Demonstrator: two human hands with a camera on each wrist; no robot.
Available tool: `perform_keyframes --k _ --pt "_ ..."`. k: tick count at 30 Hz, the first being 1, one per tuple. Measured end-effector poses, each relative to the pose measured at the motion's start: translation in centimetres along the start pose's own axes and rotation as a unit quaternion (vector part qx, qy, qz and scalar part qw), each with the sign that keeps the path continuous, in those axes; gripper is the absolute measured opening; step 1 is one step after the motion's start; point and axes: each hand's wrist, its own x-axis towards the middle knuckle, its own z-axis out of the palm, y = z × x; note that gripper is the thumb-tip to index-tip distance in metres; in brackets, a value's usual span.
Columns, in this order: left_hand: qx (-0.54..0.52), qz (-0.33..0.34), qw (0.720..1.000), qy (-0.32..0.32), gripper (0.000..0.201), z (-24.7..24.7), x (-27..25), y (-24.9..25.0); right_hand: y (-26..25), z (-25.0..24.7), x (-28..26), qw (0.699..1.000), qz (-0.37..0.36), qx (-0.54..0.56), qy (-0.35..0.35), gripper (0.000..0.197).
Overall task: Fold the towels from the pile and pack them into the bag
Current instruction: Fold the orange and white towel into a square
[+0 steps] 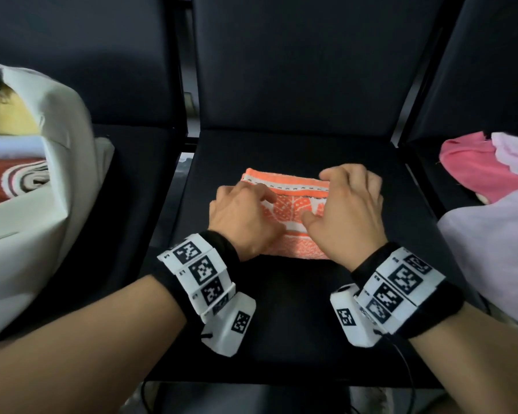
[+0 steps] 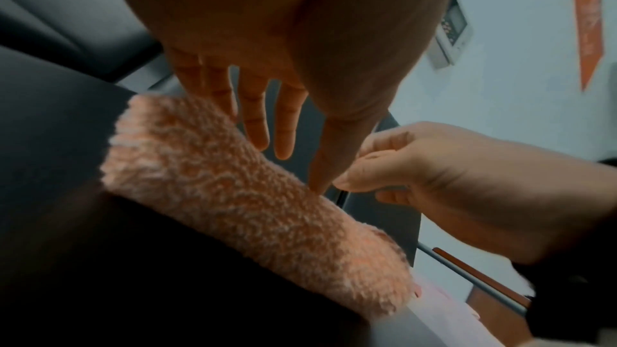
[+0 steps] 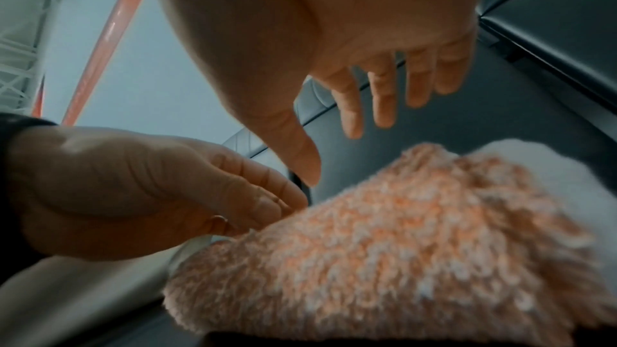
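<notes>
A folded orange-and-white patterned towel (image 1: 290,211) lies flat on the middle black seat (image 1: 281,309). My left hand (image 1: 243,218) lies over its left part, fingers straight. In the left wrist view the left hand (image 2: 264,120) hovers just over the towel (image 2: 233,194), its thumb tip touching the pile. My right hand (image 1: 351,204) covers the towel's right part. In the right wrist view the right hand (image 3: 370,89) has its fingers straight and spread above the towel (image 3: 384,247), holding nothing. The white bag (image 1: 51,210) stands on the left seat.
Inside the bag lie folded towels, one red with stripes (image 1: 15,180) and one yellow (image 1: 6,115). A pile of pink and lilac towels (image 1: 488,180) sits on the right seat. Dark seat backs rise behind. Wrist camera cables hang by the front edge.
</notes>
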Motion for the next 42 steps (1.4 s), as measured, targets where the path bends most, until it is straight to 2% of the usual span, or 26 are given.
perform_keyframes --k 2,6,9,11,16,21,24,25,29,32,33,35,37,39,42 --pt "0.043 0.025 0.999 -0.012 0.046 0.1 -0.4 0.5 -0.5 -0.5 -0.2 0.999 -0.038 -0.019 -0.032 0.048" --pt "0.078 0.044 0.993 -0.08 0.051 0.1 -0.8 0.7 -0.9 -0.7 -0.7 0.986 -0.081 -0.016 -0.146 0.033" --pt "0.087 0.049 0.988 -0.117 0.061 0.2 -0.8 0.4 -0.7 -0.6 -1.2 0.974 -0.087 -0.028 -0.209 0.036" --pt "0.087 0.045 0.988 -0.121 0.064 0.2 -0.7 0.2 -0.5 -0.4 -1.2 0.97 -0.085 -0.029 -0.227 0.04" --pt "0.04 0.026 0.994 -0.103 0.056 0.1 -0.3 -0.1 -0.2 0.3 -0.7 0.974 -0.061 -0.037 -0.217 0.042" --pt "-0.003 0.008 0.996 -0.092 0.031 0.0 0.2 -0.4 -0.2 0.3 -0.4 0.974 -0.056 -0.053 -0.214 0.041" --pt "-0.033 -0.009 0.994 -0.103 0.007 -0.3 0.3 -0.5 -0.2 0.0 -0.3 0.973 -0.054 -0.056 -0.216 0.045" --pt "-0.037 -0.009 0.994 -0.101 0.004 -0.4 0.3 -0.5 -0.2 -0.2 -0.3 0.974 -0.052 -0.052 -0.214 0.045" --pt "-0.034 0.002 0.994 -0.099 0.012 -0.5 0.1 -0.2 0.2 -0.6 0.1 0.977 -0.035 -0.035 -0.207 0.04" --pt "0.017 0.013 0.994 -0.108 0.042 -0.5 0.0 -0.1 0.9 -0.8 0.6 0.98 -0.019 -0.019 -0.197 0.038" --pt "0.035 0.021 0.994 -0.099 0.047 -0.5 0.1 -0.2 1.1 -0.7 0.7 0.981 -0.015 -0.009 -0.192 0.038" --pt "0.047 0.028 0.996 -0.073 0.042 -0.5 0.3 -0.4 1.5 -0.7 0.9 0.983 -0.007 0.01 -0.183 0.039" --pt "0.044 0.029 0.997 -0.052 0.028 -0.6 0.5 -0.6 1.7 -0.8 1.1 0.984 -0.004 0.021 -0.176 0.037" --pt "0.034 0.03 0.998 -0.05 0.02 -0.8 0.5 -0.7 1.9 -1.2 1.2 0.985 -0.001 0.029 -0.172 0.037" --pt "0.017 0.022 0.998 -0.059 0.021 -1.2 0.6 -0.9 2.2 -1.8 1.3 0.982 -0.002 0.038 -0.183 0.045"
